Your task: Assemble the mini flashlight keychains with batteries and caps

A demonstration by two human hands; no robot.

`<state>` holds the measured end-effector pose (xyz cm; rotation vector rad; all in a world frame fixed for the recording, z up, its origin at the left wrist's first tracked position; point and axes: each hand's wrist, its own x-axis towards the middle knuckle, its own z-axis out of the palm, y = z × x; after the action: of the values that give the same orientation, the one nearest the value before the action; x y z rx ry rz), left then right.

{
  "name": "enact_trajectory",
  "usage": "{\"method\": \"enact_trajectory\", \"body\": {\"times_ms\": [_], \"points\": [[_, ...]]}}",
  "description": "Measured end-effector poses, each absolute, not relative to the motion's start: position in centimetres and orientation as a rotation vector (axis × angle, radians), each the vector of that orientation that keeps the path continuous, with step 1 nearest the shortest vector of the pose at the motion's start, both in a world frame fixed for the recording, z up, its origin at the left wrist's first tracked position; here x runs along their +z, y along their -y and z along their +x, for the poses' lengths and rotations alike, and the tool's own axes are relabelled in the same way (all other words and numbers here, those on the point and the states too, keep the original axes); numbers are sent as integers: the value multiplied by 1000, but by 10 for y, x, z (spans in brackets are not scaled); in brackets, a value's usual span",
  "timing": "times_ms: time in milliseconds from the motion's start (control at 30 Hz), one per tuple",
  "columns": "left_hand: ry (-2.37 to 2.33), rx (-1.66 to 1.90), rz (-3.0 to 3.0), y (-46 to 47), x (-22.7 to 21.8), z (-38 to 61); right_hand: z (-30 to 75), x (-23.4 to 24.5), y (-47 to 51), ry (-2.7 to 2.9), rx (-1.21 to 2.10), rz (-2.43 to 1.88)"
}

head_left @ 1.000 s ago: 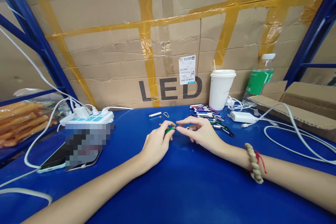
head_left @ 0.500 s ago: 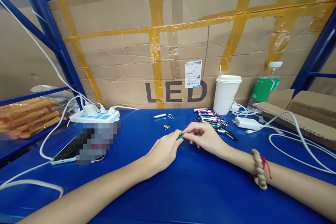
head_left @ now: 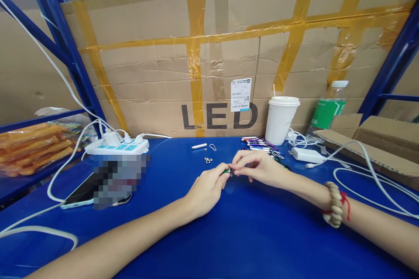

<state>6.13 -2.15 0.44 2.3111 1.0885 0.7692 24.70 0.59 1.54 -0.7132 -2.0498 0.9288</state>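
Note:
My left hand [head_left: 206,189] rests on the blue table [head_left: 229,235] with its fingers curled round a small green cylinder [head_left: 225,170]. My right hand [head_left: 258,168] meets it from the right, its fingertips pinched on the cylinder's end. A beaded bracelet sits on my right wrist. Just beyond the hands lie a silver tube [head_left: 199,145], a small clip [head_left: 213,147] and tiny metal parts [head_left: 207,160]. A pile of several coloured pen-like cylinders [head_left: 262,144] lies behind my right hand.
A white lidded cup [head_left: 281,118] and a green-labelled bottle [head_left: 327,111] stand by the taped cardboard wall. A white charger [head_left: 307,154] with cables and an open carton [head_left: 373,141] are at right. A power strip [head_left: 118,146] and phone [head_left: 85,192] are at left.
My right fingers closed from spread to a pinch on the green cylinder's end. Both hands stayed together at the table's middle while the view shifted slightly.

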Motion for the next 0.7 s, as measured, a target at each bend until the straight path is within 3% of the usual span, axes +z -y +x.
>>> {"method": "enact_trajectory", "body": {"times_ms": [333,700], "points": [[-895,723,2399,21,1,60,255,17,-3,2209,754,-507],[-937,750,2535,24,-1,61,251,13,3,2185,588,-598]]}}
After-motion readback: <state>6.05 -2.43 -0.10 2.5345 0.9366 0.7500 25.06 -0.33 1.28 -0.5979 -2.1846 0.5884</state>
